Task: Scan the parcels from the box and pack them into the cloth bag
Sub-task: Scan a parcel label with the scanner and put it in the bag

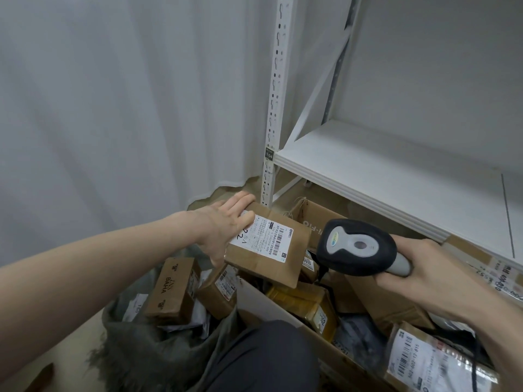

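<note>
- Gripping a brown paper parcel point(268, 247) by its left end, the left hand point(223, 224) has its fingers point(243, 200) curled over the far edge and its thumb pressed on the white label point(261, 236).
- That parcel is held in the air over the near left corner of the cardboard box point(283, 312), its long axis running from upper left to lower right, label face up and barcode turned toward the scanner point(356, 247).
- Right hand point(424, 267) fingers are clamped round the scanner's grey handle; its dark head points left at the parcel.
- Cloth bag point(147, 355), lower left on the floor, holds a brown carton point(172, 290) tilted on end beside other parcels.
- More parcels in the box are partly hidden by the arms and a dark knee point(263, 357); the label print is too small to read fully.
</note>
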